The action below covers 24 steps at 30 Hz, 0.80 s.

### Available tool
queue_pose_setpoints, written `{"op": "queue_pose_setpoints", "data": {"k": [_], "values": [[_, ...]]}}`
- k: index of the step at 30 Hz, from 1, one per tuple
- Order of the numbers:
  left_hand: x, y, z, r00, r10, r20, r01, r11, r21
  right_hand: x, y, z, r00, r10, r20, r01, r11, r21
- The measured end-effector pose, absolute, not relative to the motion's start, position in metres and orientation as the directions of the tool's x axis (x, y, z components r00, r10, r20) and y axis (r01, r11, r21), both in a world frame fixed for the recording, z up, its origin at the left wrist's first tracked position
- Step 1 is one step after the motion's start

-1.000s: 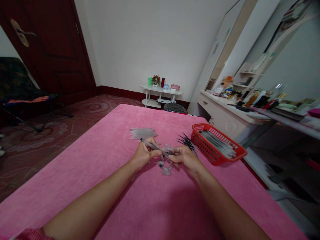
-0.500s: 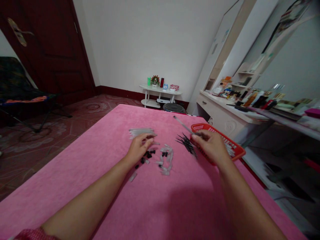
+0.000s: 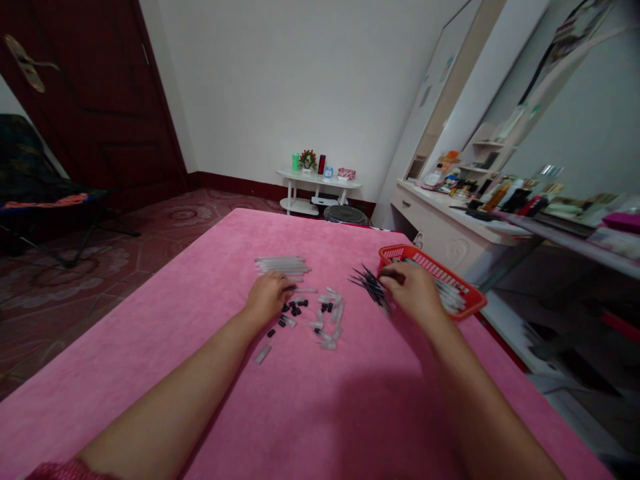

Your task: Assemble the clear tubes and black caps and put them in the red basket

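A careless sweep could be scattering the loose parts, I judge: the left hand (image 3: 267,297) is lying palm down, fingers curled, with the black caps (image 3: 295,308) just off its thumb side and the clear barrels (image 3: 281,265) touching or nearly touching its fingertips. The right hand (image 3: 413,290) is hovering palm down, fingers bent over the black refills (image 3: 369,285) on its thumb side, the red basket (image 3: 400,250) sitting just beyond its fingers. Whether either hand is pinching anything, I cannot tell

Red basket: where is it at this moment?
In the head view the red basket sits at the right side of the pink cloth, near its edge, just beyond the right hand and beside the pile of thin black sticks.
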State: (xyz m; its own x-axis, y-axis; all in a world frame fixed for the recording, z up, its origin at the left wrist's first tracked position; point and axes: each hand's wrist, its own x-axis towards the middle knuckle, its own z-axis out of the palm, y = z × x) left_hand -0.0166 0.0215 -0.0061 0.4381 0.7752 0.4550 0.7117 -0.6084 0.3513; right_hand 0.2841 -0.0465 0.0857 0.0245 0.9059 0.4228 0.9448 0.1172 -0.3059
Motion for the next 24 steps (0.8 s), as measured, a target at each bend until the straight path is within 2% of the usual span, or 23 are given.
{"op": "queue_pose_setpoints", "data": {"k": [3, 7, 10, 14, 17, 24], "values": [[-0.016, 0.021, -0.009, 0.438, 0.783, 0.441, 0.728, -0.597, 0.337, 0.253, -0.045, 0.062, -0.093, 0.946, 0.309, 0.932, 0.192, -0.307], [-0.015, 0.02, -0.008, 0.431, 0.77, 0.47, 0.713, -0.61, 0.346, 0.241, -0.046, 0.042, -0.1, 0.941, 0.325, 0.964, 0.172, -0.203], [-0.013, 0.018, -0.005, 0.415, 0.763, 0.495, 0.695, -0.617, 0.369, 0.25, -0.045, 0.039, -0.008, 0.95, 0.312, 0.997, 0.03, -0.067], [-0.012, 0.017, -0.004, 0.384, 0.758, 0.527, 0.654, -0.626, 0.424, 0.262, -0.042, 0.037, 0.203, 0.961, 0.189, 0.977, -0.212, 0.027], [-0.012, 0.016, -0.004, 0.363, 0.749, 0.554, 0.64, -0.632, 0.436, 0.266, -0.04, 0.032, 0.257, 0.959, 0.119, 0.963, -0.264, 0.048], [-0.011, 0.015, -0.005, 0.394, 0.736, 0.55, 0.624, -0.654, 0.428, 0.269, -0.039, 0.035, 0.312, 0.947, 0.08, 0.948, -0.316, 0.039]]}}
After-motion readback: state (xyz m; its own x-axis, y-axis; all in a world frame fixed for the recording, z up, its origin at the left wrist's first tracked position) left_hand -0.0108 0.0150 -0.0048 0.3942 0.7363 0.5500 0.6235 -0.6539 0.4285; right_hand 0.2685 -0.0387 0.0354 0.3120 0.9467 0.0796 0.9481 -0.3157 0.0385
